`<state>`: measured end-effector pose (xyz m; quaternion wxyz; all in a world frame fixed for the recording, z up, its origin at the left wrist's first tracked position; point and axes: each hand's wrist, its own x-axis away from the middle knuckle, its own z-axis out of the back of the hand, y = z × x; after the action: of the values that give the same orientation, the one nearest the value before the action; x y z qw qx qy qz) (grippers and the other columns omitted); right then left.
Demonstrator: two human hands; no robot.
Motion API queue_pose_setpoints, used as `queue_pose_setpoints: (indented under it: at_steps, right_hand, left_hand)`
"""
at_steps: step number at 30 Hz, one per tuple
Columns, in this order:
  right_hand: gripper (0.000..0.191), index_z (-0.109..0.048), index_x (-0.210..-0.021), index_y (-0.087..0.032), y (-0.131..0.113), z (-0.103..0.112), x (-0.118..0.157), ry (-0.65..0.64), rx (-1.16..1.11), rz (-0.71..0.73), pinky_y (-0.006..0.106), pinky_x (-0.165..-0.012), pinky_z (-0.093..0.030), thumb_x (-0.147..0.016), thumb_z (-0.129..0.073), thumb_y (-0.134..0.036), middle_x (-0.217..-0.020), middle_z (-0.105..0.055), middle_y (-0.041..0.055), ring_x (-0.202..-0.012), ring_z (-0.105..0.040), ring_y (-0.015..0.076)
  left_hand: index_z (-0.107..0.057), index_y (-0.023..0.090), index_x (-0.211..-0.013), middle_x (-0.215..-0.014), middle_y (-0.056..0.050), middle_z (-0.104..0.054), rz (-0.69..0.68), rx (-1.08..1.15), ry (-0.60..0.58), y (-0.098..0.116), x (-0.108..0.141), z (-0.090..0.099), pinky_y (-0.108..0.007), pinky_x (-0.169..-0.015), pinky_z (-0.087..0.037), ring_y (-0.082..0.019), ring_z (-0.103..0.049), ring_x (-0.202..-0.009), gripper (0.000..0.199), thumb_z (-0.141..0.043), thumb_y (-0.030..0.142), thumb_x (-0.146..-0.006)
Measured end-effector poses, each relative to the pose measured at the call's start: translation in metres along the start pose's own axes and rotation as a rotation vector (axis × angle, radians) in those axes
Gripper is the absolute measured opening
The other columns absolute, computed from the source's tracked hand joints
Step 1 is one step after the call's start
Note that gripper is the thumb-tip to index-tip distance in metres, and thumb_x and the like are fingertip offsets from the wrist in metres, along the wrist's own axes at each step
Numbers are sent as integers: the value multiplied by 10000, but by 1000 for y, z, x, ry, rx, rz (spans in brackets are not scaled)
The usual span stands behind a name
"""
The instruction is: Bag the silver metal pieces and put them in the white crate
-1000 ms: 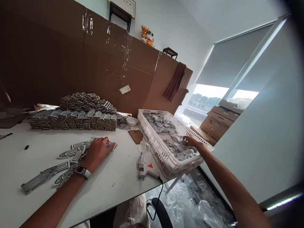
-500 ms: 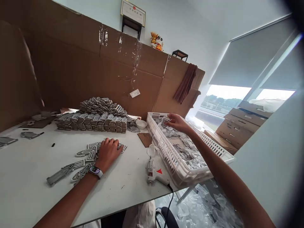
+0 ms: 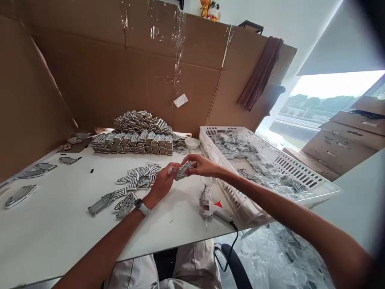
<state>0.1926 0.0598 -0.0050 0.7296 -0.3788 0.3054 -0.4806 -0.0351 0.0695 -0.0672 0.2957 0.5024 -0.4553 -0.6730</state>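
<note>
My left hand (image 3: 164,181), with a watch on its wrist, and my right hand (image 3: 203,165) meet over the middle of the table. Between them is a small grey piece in clear plastic wrap (image 3: 182,171), with the fingers of both hands closed on it. Its exact shape is partly hidden by fingers and glare. Left of my left hand lies a loose pile of grey arched pieces (image 3: 134,180) with white outlines. Nearer to me are a longer grey piece (image 3: 100,204) and a patterned arched piece (image 3: 125,204).
A white plastic basket (image 3: 210,154) of plastic-wrapped pieces stands at right. In front of it lies a hot glue gun (image 3: 207,204) with a cord. Stacked arched pieces (image 3: 132,142) and a white bowl (image 3: 191,143) sit at the back, before a cardboard wall (image 3: 120,88).
My right hand has come from the basket to the table's middle with a wrapped piece. My left hand has lifted off the loose pile and joined it. The camera view has tilted down.
</note>
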Motion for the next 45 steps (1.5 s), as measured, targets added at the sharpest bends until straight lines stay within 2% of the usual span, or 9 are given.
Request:
queue_pose_setpoints:
  at_steps: [3,7,14,21,26,31,37,41,45]
  right_hand:
    - [315,-719,-1084,-169,-2,3,3,-29,128,20,220,-678,-470,-793,-812,-250,-904,-720,-4,-780,-643,123]
    - [232,-689,-968,-164,-9,4,7,-29,390,98,224,-743,-435,-776,-818,-157,-930,-704,4,-838,-615,127]
    - [354,-676,-932,-171,-14,-8,12,-67,669,154,238,-739,-322,-789,-974,-302,-1042,-659,33,-883,-559,148]
    - [161,-646,-857,-176,-24,-27,17,-138,750,294,270,-693,-249,-902,-798,-147,-1022,-685,39,-834,-538,142]
    - [418,-574,-870,-180,-30,-35,18,-153,567,262,257,-722,-309,-1004,-802,-503,-886,-645,10,-746,-490,118]
    - [274,-577,-1077,-197,-23,-31,14,-10,383,165,245,-705,-354,-1056,-715,-433,-827,-645,-28,-725,-557,119]
    - [507,-605,-1346,-174,-16,-20,7,120,289,79,232,-731,-426,-941,-849,-355,-893,-741,-18,-780,-654,131]
    - [259,-781,-1079,-154,-15,-13,3,150,347,34,234,-719,-399,-959,-831,-379,-891,-761,22,-767,-625,120]
    - [375,-803,-912,-145,-15,-8,0,195,338,43,247,-708,-364,-1054,-692,-473,-805,-723,18,-730,-565,112]
  left_hand:
    - [-835,195,-1084,-730,-8,-607,103,162,97,-2,-5,-4,-238,-612,-482,-147,-547,-667,562,-753,729,-931]
    - [-810,168,-1165,-730,-6,-654,233,371,178,-8,-11,-4,-224,-587,-525,-128,-607,-638,723,-868,782,-788]
    - [-745,153,-1101,-780,-21,-738,434,668,271,-6,-12,-4,-190,-639,-563,-107,-688,-657,444,-921,500,-888]
    - [-673,170,-1124,-787,22,-695,567,852,194,1,-14,0,-227,-625,-556,-107,-643,-624,307,-828,400,-992]
    - [-645,180,-1072,-744,36,-638,574,885,81,10,-12,4,-257,-603,-553,-124,-632,-587,302,-793,435,-1007]
    - [-676,183,-1143,-967,-31,-755,494,813,-27,14,-8,2,-255,-687,-576,-158,-726,-797,474,-915,494,-878]
    - [-629,222,-1324,-1060,-53,-802,450,523,54,-2,-6,-3,-292,-869,-570,-198,-760,-969,759,-1041,434,-721]
    - [-752,174,-1074,-1048,-91,-807,303,287,44,-7,-6,-4,-292,-875,-543,-210,-735,-987,572,-969,603,-765]
    - [-778,191,-1003,-1042,-73,-801,218,258,125,-3,-7,-5,-273,-835,-541,-202,-711,-977,568,-949,665,-742]
